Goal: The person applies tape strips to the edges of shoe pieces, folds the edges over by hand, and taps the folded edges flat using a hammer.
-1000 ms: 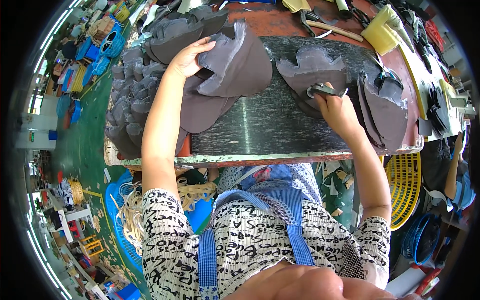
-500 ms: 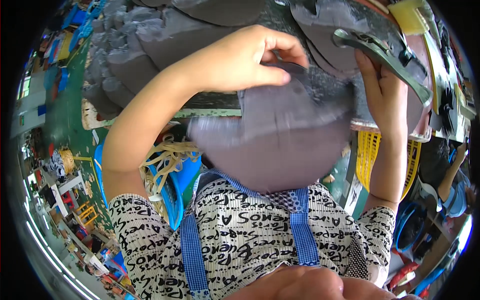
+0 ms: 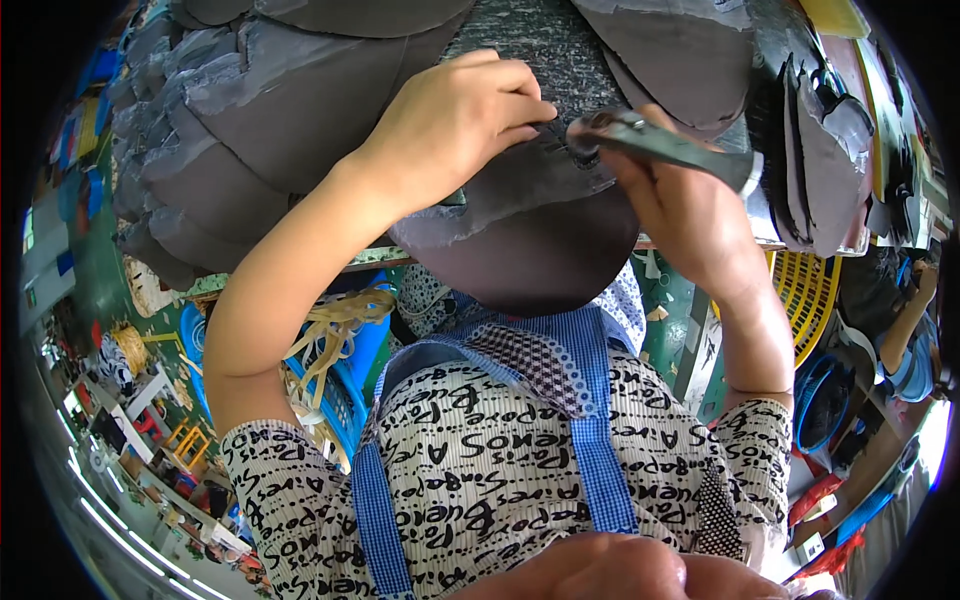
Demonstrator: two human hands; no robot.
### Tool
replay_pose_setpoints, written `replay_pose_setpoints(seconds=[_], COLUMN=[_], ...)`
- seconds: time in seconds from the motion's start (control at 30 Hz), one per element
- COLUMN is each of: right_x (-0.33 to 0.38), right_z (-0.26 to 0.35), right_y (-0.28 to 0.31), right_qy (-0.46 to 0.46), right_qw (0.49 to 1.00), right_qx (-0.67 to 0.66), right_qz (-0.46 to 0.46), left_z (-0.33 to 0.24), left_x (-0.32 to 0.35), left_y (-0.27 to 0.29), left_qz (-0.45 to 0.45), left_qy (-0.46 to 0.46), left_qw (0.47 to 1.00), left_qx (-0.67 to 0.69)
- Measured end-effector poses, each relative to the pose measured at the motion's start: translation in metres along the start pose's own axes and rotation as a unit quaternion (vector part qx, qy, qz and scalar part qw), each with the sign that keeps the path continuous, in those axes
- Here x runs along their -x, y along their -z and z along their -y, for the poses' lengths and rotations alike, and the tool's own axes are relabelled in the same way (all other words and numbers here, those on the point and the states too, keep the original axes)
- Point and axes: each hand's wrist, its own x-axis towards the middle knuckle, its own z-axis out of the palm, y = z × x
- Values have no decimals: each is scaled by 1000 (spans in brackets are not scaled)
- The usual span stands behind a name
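Head view: dark grey curved piece (image 3: 540,250) lies at the near side of the worktop (image 3: 525,35), its rounded lower edge overhanging toward the wearer's apron (image 3: 530,345); a paler, rough band runs along its upper part. Left hand (image 3: 475,120): fingers and thumb drawn narrow, pinching the piece's upper edge. Right hand (image 3: 685,205): closed around a metal hand tool (image 3: 685,152), slightly blurred, its rounded end at the piece's upper right; contact cannot be told. Surroundings: overlapping similar dark pieces (image 3: 320,110) to the left; more sheets (image 3: 680,60) beyond the tool; a tilted bundle (image 3: 825,175) at right. Below worktop level: yellow basket (image 3: 822,290) on the right, tan strips (image 3: 335,325) on the left.
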Motion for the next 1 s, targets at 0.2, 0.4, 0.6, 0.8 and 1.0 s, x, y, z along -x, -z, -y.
replay_pose_setpoints(seconds=[0.2, 0.4, 0.6, 0.8, 1.0], right_x=[-12, -17, -17, -19, -24], right_z=[-5, -8, -5, -6, -4], right_y=[4, 4, 2, -5, -4], right_qy=[11, 49, 49, 89, 113], right_qw=[998, 997, 997, 992, 993], right_qx=[51, 45, 54, 85, 25], right_qz=[-21, -41, 22, -12, -31], left_z=[-1, -2, -4, -20, -19], left_x=[5, 4, 8, 9, 11], left_y=[-5, -8, -2, -8, 0], left_qz=[-32, -45, -68, -79, -69], left_qy=[-54, -50, 11, -8, 19], left_qw=[995, 996, 998, 992, 993], left_qx=[-78, -65, 1, -96, -97])
